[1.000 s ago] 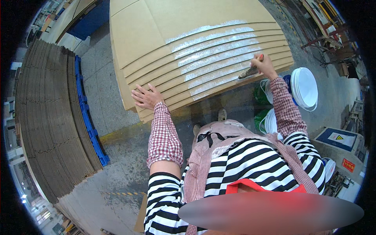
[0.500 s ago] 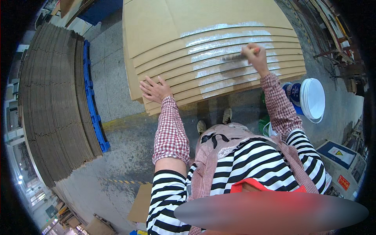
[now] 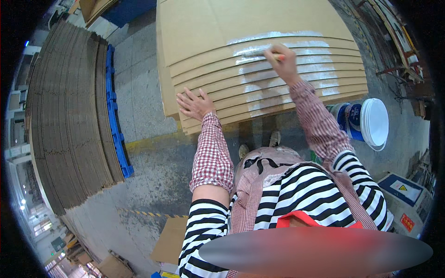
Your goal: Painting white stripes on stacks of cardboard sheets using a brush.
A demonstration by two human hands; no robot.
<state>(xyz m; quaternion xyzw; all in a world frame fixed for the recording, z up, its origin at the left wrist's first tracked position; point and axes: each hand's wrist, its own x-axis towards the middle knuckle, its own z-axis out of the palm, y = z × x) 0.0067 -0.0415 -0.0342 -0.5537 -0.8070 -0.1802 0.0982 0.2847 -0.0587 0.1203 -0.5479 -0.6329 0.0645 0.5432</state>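
Note:
Several brown cardboard sheets (image 3: 204, 28) lie in a stepped stack before me, their near edges fanned out. A wet, shiny white band (image 3: 315, 58) of what looks like glue crosses the stepped edges. My right hand (image 3: 283, 60) is closed round the handle of a paintbrush (image 3: 254, 54), its bristles pointing left onto the upper part of the wet band. The handle has an orange-red tip. My left hand (image 3: 195, 104) lies flat with fingers spread on the left corner of the stepped edges.
A tall stack of corrugated cardboard (image 3: 69, 120) stands on a blue pallet (image 3: 116, 125) at the left. Right of the sheets are a blue bucket (image 3: 350, 121) and a white-lidded bucket (image 3: 374, 121). A grey machine box (image 3: 398, 190) with a warning sign stands at the lower right.
My right hand has moved left and farther up the wet band with the paintbrush. My left hand stays flat on the sheets; the whole view has shifted slightly.

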